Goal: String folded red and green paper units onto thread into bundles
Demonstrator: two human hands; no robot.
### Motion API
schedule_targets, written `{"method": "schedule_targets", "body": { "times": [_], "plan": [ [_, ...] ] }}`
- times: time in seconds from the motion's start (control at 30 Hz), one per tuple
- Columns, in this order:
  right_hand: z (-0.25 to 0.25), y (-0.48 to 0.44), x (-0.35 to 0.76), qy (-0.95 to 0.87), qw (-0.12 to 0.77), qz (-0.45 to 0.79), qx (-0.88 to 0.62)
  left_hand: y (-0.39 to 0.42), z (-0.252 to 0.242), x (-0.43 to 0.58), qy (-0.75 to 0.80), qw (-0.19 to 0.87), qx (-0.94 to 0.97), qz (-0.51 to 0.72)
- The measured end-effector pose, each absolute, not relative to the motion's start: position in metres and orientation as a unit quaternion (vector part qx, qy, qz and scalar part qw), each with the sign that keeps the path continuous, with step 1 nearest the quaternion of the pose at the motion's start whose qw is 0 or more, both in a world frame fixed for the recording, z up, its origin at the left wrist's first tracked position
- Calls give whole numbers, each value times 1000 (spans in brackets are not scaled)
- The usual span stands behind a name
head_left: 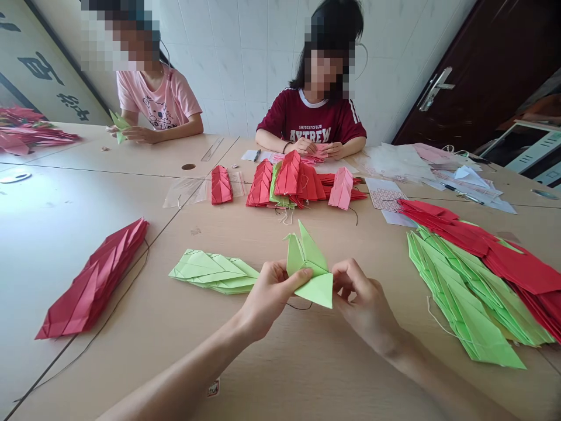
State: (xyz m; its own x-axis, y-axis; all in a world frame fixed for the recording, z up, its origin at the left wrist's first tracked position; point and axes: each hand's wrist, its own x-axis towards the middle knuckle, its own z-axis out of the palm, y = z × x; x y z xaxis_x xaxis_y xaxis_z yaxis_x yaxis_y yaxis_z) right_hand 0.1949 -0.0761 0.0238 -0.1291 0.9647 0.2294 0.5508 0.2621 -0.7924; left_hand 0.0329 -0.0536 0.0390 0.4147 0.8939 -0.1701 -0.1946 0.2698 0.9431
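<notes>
A: where's the piece?
B: green origami crane (309,266) is up in the air between both hands, just above the table (144,374); not resting on anything.

A: hand state?
B: left hand (269,298) is closed around the crane's lower body; left thumb (295,282) lies across the front of the paper; right hand (363,304) has a partly curled pinch on the crane's right edge; right fingers (346,273) touch the paper; neither hand is open.

A: thread?
B: dark thread (300,306) shows just below the crane; can't tell if it's attached.

A: nearby?
B: green folded stack (214,272) lies just left of the left hand; red folded stack (94,280) sits further left; green pile (460,298) and red pile (495,245) lie to the right; red and pink stacks (287,181) stand ahead.

A: others?
B: person in maroon T-shirt (311,120) handles pink paper; person in pink T-shirt (153,99) holds green paper (118,126).
</notes>
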Motion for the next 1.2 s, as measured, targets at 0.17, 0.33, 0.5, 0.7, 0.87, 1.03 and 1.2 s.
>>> {"method": "schedule_targets", "body": {
  "times": [0.17, 0.33, 0.5, 0.7, 0.87, 1.03, 1.2],
  "plan": [
    [37, -70, 212, -714, 349, 315, -518, -51, 41, 32, 394, 701, 471, 362],
    [44, -71, 218, -714, 438, 248, -486, -54, 41, 34, 421, 682, 519, 297],
    [40, -70, 213, -748, 434, 139, -483, -57, 34, 33, 407, 661, 580, 248],
    [36, -66, 211, -797, 402, 23, -449, -60, 30, 33, 413, 612, 638, 219],
    [43, -68, 214, -699, 429, 262, -509, -61, 34, 35, 424, 596, 649, 209],
    [41, -59, 224, -561, 427, 517, -485, -60, 34, 34, 395, 619, 646, 208],
    [38, -55, 223, -593, 291, 616, -428, -59, 35, 32, 384, 653, 622, 200]
  ]
}}
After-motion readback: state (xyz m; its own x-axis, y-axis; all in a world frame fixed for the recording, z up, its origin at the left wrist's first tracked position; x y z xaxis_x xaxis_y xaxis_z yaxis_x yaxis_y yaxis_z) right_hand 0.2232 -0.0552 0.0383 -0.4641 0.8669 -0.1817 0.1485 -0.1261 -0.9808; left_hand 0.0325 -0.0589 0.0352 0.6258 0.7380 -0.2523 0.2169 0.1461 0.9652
